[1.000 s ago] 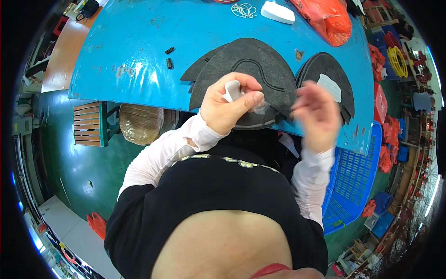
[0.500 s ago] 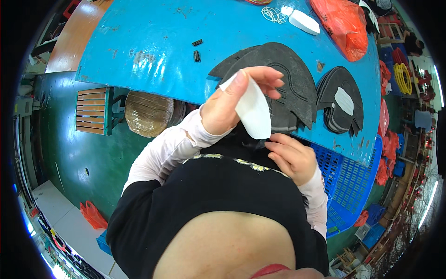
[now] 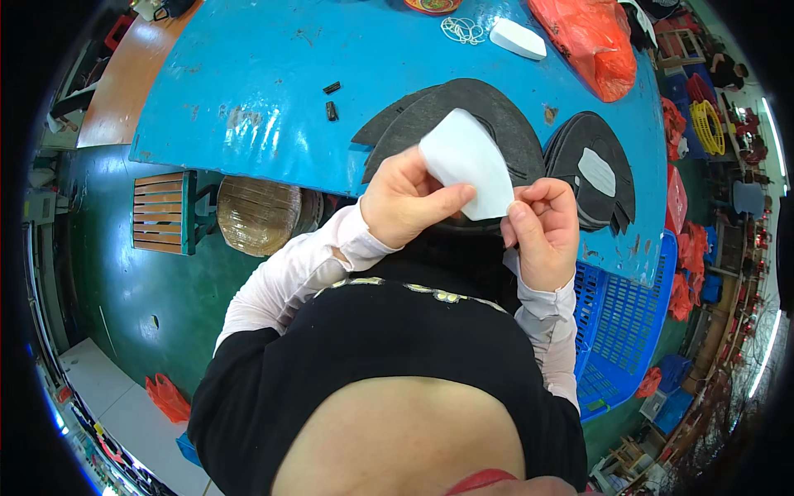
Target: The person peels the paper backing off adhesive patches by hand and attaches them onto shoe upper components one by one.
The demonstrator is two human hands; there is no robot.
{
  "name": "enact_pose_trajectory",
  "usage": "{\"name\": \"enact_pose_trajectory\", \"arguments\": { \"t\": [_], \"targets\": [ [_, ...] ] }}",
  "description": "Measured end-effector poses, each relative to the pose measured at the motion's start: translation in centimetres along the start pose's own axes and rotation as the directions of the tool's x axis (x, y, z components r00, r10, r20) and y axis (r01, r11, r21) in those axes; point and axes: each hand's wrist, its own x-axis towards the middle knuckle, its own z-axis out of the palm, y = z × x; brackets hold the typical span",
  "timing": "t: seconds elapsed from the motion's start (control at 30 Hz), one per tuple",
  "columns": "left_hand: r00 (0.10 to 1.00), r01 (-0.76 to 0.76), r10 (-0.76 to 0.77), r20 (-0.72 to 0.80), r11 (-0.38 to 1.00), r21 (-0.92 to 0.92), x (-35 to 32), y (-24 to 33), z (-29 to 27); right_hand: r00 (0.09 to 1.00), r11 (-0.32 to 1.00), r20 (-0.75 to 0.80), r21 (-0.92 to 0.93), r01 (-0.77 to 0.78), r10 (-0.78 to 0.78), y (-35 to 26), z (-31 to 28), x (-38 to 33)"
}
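Note:
A thin white curved piece (image 3: 470,157), like paper or fabric, is held up in front of my chest. My left hand (image 3: 407,202) grips it along its left side, thumb on the near face and fingers behind. At its lower right corner, my right hand (image 3: 547,231) pinches it between thumb and fingertips. Behind the piece lies a stack of dark grey foam-like cut shapes (image 3: 488,97) on the blue table (image 3: 248,74), partly hidden by my hands. To the right sits a smaller stack of dark shapes (image 3: 571,140) with a white patch (image 3: 597,172) on top.
Two small black pieces (image 3: 332,111) lie on the table. Farther back are a white string loop (image 3: 461,31), a white block (image 3: 518,39) and a red plastic bag (image 3: 591,50). A blue basket (image 3: 624,331) stands by my right arm; a slatted stool (image 3: 163,212) is at left.
The white piece has turned to face me more flatly. My left thumb has come down onto it. My right hand has risen to pinch its corner.

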Motion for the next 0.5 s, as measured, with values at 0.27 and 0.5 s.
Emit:
{"name": "enact_pose_trajectory", "arguments": {
  "t": [0.27,0.5],
  "targets": [
    [0.786,-0.307,0.618,-0.021,0.420,0.854,0.8,-0.8,-0.1,0.924,0.923,-0.111,-0.170,0.345,-0.366,1.6,-0.1,0.4],
    [0.921,-0.390,0.264,0.287,0.606,0.693,1.0,-0.6,1.3,0.934,0.929,-0.030,-0.116,0.351,-0.357,1.3,1.4,1.4]
  ]
}}
